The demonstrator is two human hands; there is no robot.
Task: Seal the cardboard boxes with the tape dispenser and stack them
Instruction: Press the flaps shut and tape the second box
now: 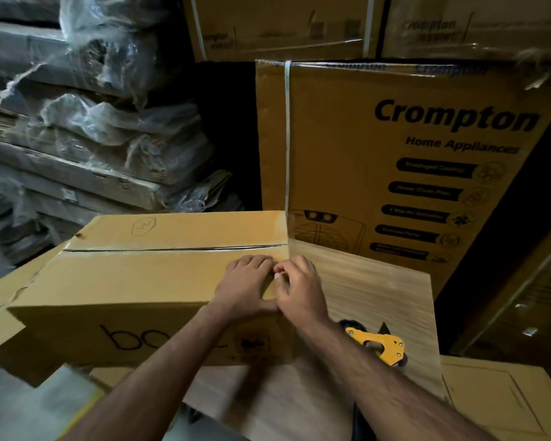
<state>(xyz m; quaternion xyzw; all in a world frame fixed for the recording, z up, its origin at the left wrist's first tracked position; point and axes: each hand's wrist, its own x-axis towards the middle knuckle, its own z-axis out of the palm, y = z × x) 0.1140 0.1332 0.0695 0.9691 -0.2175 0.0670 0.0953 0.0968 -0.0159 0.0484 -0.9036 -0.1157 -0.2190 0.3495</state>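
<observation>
Both forearms reach forward; left hand [247,286] lies flat, grip apart, on the box [134,281] top's right end; right hand [299,289] beside it, touching, fingers curled on the box edge; dispenser [379,345] lies right of the grip on the bench [372,294].

I see a dim storeroom, the light falling mostly on what lies close to the camera. On my left rises a pile of flat cartons wrapped in plastic film [86,122], sagging and torn in places, and grey floor [29,415] shows at the lower left. Ahead stands a large printed Crompton carton [395,160] bound by a white strap [287,138], with more such cartons [283,27] stacked above it, and a pale wood-grain surface [372,297] lies below.
</observation>
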